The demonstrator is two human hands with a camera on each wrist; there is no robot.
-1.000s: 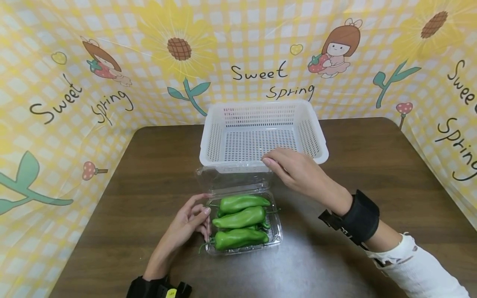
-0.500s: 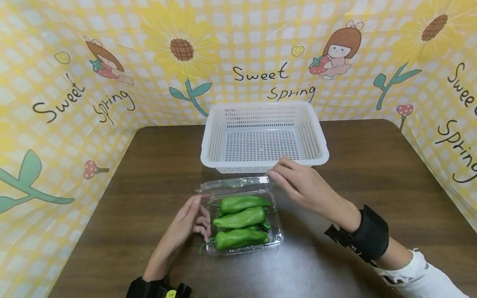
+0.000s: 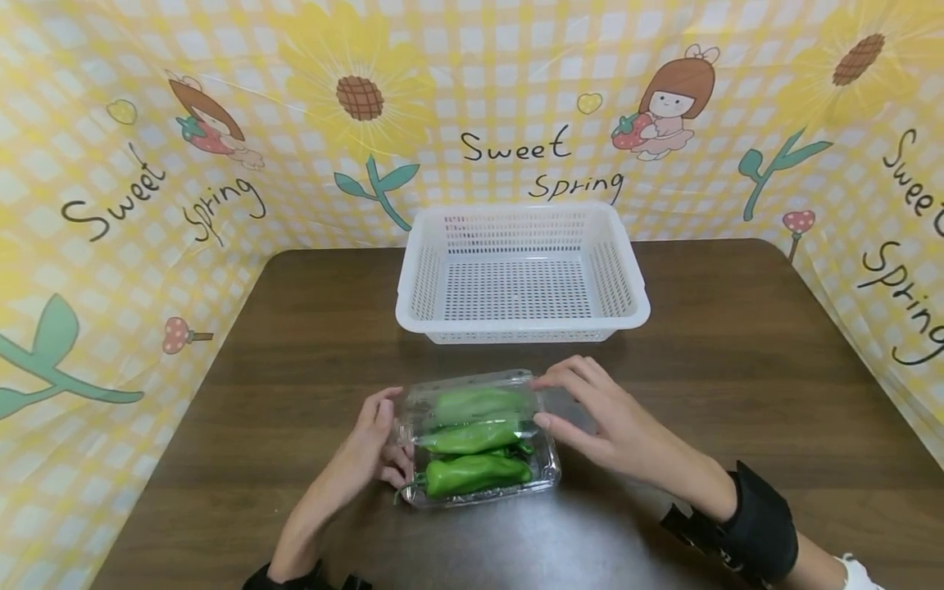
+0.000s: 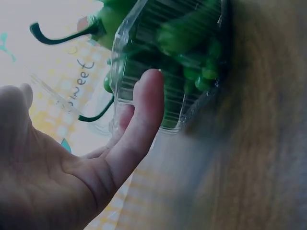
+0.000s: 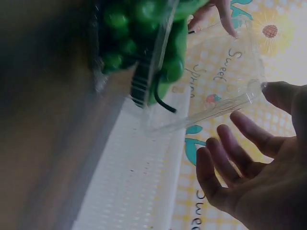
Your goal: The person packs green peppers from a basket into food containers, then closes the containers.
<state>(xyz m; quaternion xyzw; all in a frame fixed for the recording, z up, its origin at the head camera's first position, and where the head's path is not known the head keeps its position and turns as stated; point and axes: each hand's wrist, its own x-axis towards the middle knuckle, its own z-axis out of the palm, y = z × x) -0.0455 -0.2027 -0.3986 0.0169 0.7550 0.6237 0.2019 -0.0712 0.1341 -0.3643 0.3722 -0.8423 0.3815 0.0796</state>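
Observation:
A clear plastic clamshell box (image 3: 542, 471) sits on the brown table and holds three green peppers (image 3: 475, 474). Its hinged lid (image 3: 472, 392) is tilted low over the back peppers, partly down. My right hand (image 3: 571, 410) rests its straight fingertips on the lid's right edge. My left hand (image 3: 383, 447) touches the box's left wall with straight fingers. In the left wrist view a finger (image 4: 146, 103) lies against the ribbed box wall (image 4: 144, 57). The right wrist view shows the lid (image 5: 216, 72) in front of my spread right hand (image 5: 249, 158), and the peppers (image 5: 144, 28).
A white perforated basket (image 3: 516, 330) stands just behind the box, with nothing in it. A yellow checked backdrop (image 3: 147, 205) walls the table (image 3: 737, 369) at the back and both sides. Bare tabletop lies left and right of the box.
My right hand has brought the lid from upright against the basket down and forward over the peppers. The left hand has stayed at the box's left side.

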